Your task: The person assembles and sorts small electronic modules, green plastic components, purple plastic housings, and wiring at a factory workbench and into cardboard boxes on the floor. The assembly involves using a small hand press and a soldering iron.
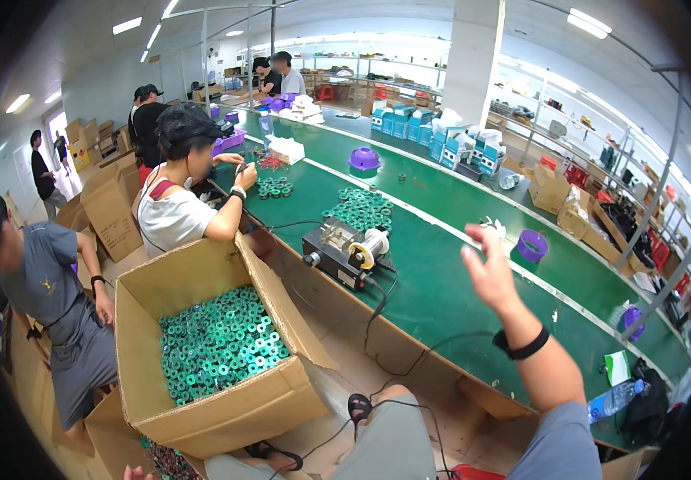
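Note:
My right hand is raised over the green work table, its fingers stretched out and holding nothing. A dark band circles that wrist. Only a small part of my left hand shows at the bottom edge, next to the cardboard box; its grip is hidden. The open cardboard box stands to the left of my legs, filled with green ring-shaped parts. On the table, a black device with a white spool-like wheel stands in front of a spread of more green rings.
A purple bowl sits beyond my right hand, and another purple container farther back. Cables hang off the table's near edge. A plastic bottle lies at the right. A seated co-worker handles parts at the left; another person is beside the box.

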The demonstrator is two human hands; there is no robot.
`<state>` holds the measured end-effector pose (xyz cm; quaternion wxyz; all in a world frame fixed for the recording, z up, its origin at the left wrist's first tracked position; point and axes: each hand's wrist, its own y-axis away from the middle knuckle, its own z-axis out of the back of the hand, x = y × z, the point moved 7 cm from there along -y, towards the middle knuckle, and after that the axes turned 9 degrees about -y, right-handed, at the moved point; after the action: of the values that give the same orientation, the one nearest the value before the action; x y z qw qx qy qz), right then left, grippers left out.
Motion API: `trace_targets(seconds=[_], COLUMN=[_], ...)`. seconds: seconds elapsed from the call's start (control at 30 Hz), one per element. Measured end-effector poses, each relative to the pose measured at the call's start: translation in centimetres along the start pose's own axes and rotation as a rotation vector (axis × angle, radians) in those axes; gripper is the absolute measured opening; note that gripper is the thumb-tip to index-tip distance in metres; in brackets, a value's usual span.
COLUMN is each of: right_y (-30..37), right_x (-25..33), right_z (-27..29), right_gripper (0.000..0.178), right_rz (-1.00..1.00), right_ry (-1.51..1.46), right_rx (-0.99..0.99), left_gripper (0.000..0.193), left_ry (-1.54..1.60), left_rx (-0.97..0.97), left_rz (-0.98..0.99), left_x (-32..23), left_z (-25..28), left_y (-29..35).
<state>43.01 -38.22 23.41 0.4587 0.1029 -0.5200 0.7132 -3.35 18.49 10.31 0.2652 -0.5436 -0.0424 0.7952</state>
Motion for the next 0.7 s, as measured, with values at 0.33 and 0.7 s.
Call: trace_targets(seconds=[0.33, 0.7], right_y=[-27.4, -25.5], right_x=[-9.8, -42.9], right_z=[2.6, -12.2], right_gripper=[0.026, 0.039], right_rz=[0.096, -0.545], right_ry=[0.201, 0.541], right_rx=[-0.434, -0.019], left_gripper=[0.035, 0.037], left_ry=[0.145, -0.278], left_rx=[0.319, 0.127], left_rz=[-0.172, 0.047], left_x=[-10.1, -7.6], left_z=[-17.1, -25.5], left_y=[-4.6, -5.5])
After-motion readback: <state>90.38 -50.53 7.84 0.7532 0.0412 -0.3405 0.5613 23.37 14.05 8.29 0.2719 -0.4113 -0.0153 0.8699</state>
